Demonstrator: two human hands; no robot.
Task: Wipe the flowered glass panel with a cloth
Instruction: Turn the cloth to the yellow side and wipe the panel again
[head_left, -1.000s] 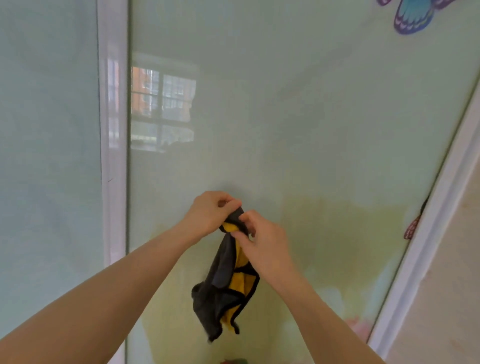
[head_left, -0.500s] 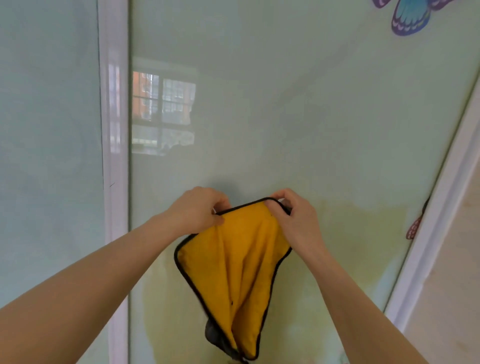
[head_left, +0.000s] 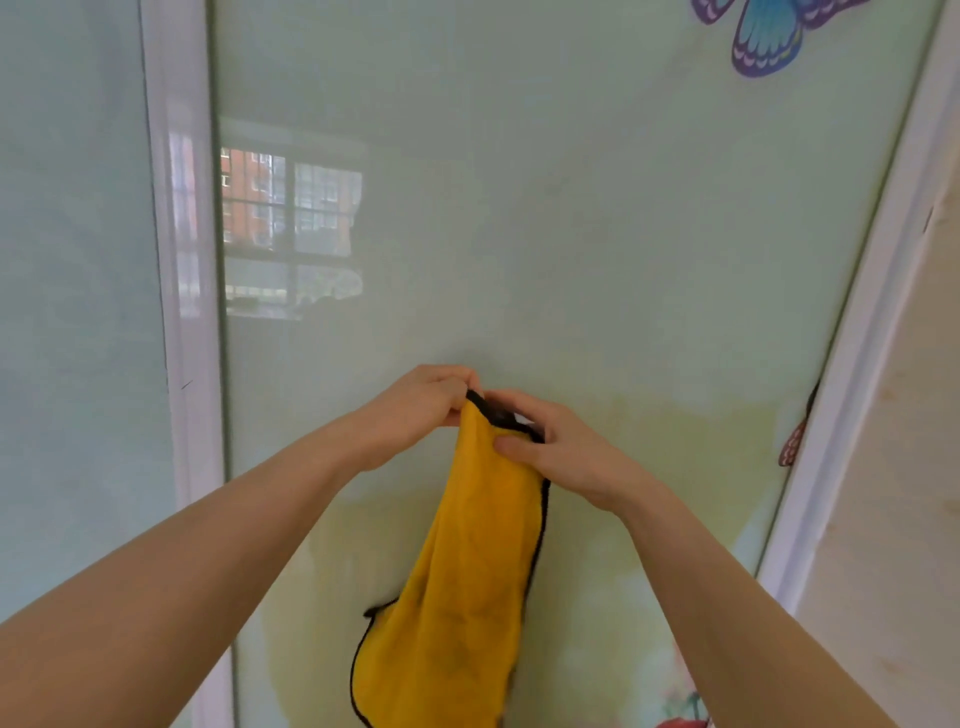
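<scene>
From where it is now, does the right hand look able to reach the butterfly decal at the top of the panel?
Probably, with a stretch. The right hand grips the cloth low on the glass panel; nothing blocks the way up to the butterfly decal.

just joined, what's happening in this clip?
A person stands in front of a glass panel printed with a butterfly. The left hand and the right hand both pinch the top edge of a yellow cloth with black trim, close together, so it hangs down in a loose fold in front of the glass. Neither hand presses the cloth flat on the panel; it looks like the cloth is being arranged for wiping.
</scene>
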